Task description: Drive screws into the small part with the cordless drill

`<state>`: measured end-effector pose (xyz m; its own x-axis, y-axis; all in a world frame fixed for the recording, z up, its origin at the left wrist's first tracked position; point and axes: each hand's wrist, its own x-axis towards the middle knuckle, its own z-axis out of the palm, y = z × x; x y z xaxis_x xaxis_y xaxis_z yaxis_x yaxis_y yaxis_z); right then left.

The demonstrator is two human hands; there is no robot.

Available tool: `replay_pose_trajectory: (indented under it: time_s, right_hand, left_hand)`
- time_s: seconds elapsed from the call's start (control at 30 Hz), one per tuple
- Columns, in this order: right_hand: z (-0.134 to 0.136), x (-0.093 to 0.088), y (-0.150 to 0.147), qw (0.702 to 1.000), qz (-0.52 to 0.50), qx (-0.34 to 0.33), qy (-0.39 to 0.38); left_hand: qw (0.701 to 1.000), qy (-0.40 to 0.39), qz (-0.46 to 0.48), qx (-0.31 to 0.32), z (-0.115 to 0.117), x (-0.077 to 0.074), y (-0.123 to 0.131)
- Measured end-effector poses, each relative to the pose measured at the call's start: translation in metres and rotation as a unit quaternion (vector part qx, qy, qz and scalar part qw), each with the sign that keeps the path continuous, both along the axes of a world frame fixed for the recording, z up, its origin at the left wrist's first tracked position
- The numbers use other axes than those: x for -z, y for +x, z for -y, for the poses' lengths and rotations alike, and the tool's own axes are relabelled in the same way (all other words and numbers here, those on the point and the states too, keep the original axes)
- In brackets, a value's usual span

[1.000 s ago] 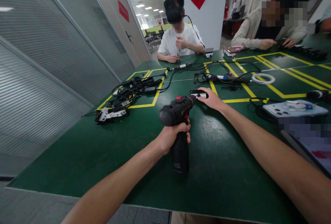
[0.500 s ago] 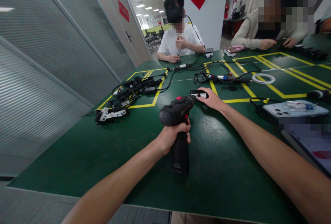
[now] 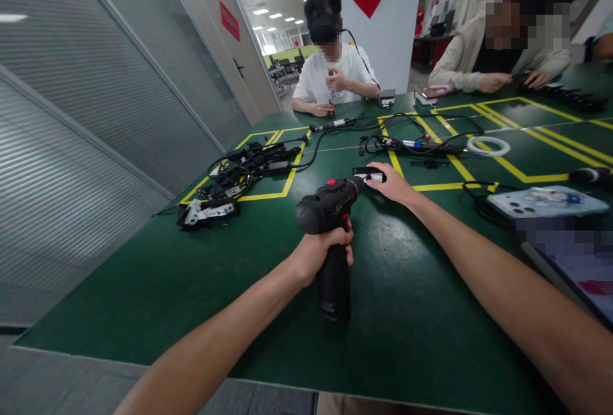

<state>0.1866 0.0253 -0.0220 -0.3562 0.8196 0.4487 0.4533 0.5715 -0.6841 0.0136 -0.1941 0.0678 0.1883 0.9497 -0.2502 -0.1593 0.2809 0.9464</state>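
Observation:
A black cordless drill (image 3: pixel 330 207) with red buttons is gripped round its handle by my left hand (image 3: pixel 318 252). Its chuck points away from me, toward the far side of the table. My right hand (image 3: pixel 390 184) closes on a small black-and-white block (image 3: pixel 368 173) lying at the drill's tip. Whether the bit touches the block, I cannot tell. Both hands are over the green table (image 3: pixel 230 294).
Tangled black cables (image 3: pixel 253 163) lie at the left, with a black-and-white bundle (image 3: pixel 205 212) before them. Behind my right hand are a pen-shaped tool (image 3: pixel 407 143) and a white ring (image 3: pixel 488 146). A phone (image 3: pixel 548 201) lies right. Two people sit opposite.
My hands, the drill and the block stay in place. The person at the right has shifted their head and hands slightly.

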Motion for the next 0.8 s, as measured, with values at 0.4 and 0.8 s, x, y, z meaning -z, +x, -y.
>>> replay_pose_trajectory:
  time_s: [0.4,0.8]
  right_hand:
    - [0.0009,-0.0016,0.0001,1.0,0.0,-0.001,0.002]
    - [-0.0014,0.0015,0.0002,1.0,0.0,0.0,0.008]
  left_hand:
    - [1.0,-0.015,-0.005,-0.005,0.0007,-0.0037,0.0009]
    - [1.0,-0.008,-0.003,-0.005,0.0004,-0.0021,0.0009]
